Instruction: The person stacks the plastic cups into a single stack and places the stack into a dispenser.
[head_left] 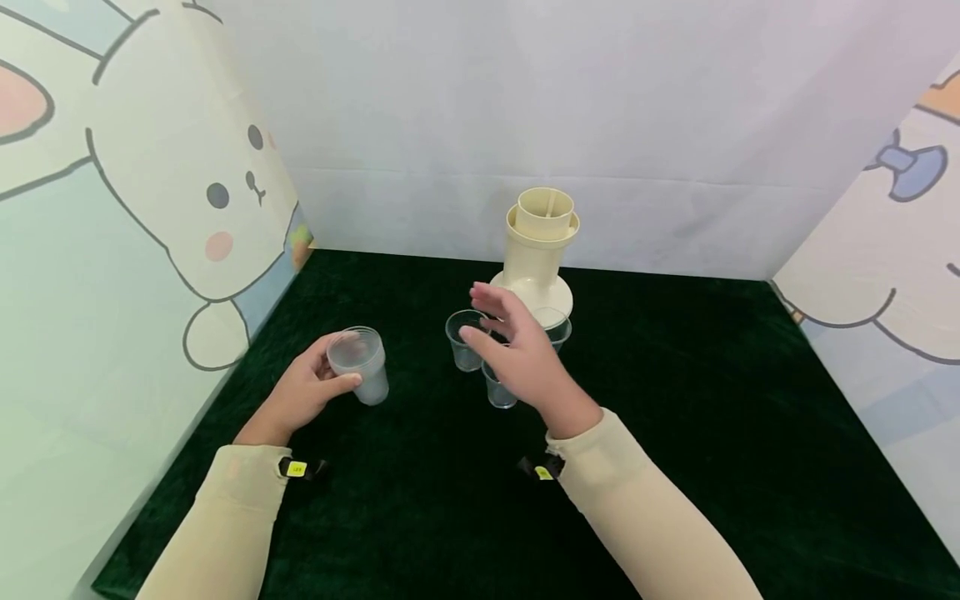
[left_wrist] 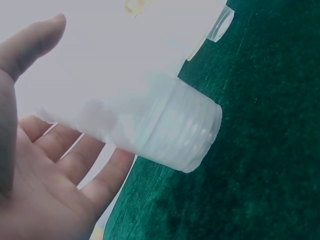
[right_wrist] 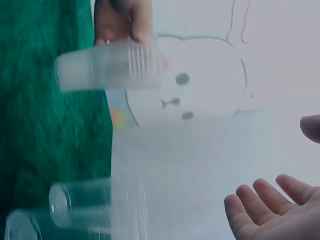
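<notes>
Fingers of the left hand point(head_left: 298, 392) grasp a cup stack point(head_left: 367, 375), nearly upright at the left of the green desk point(head_left: 712, 400); whether its base touches down, I cannot tell. On the right hand point(head_left: 527, 358) they are released, extended above three clear cups: a left cup point(head_left: 466, 348), a near cup point(head_left: 502, 393) and a right cup point(head_left: 560, 332), partly hidden. Just beyond them a cream stand point(head_left: 531, 262) rises upright, near the far white wall point(head_left: 450, 108).
</notes>
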